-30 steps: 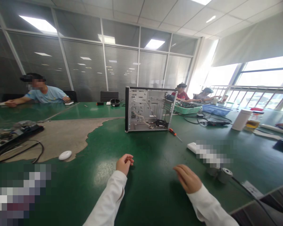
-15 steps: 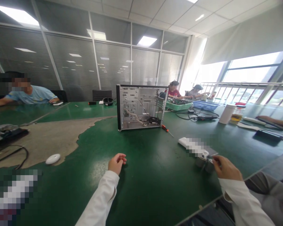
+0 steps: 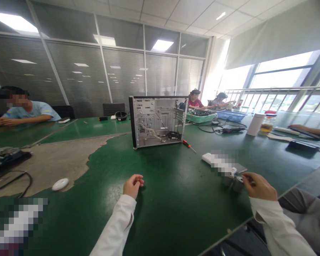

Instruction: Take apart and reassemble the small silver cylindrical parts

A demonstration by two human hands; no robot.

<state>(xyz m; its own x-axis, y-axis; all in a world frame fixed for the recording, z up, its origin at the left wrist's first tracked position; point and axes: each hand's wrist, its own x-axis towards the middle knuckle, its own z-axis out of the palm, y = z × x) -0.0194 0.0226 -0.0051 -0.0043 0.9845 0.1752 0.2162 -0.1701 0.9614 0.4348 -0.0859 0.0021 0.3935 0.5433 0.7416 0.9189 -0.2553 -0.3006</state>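
Observation:
My left hand rests on the green table with its fingers loosely curled in, and nothing shows in them. On the right, my right hand is closed in a pinch. Whatever its fingertips hold, if anything, is hidden or too small to make out. Just left of those fingertips stands a small grey round canister, with a second canister close beside it. Behind the canisters lies a white flat box, partly blurred out. An opened computer case stands upright beyond my hands, with cables lying in its bottom.
An orange-handled screwdriver lies by the case's lower right corner. Farther back are a green basket, a blue basket and a white bottle. A white oval object lies left. Other people sit around the table.
My right hand has drawn slightly right, away from the nearer canister, with its fingers still pinched. My left hand stays in place. The view has shifted a little.

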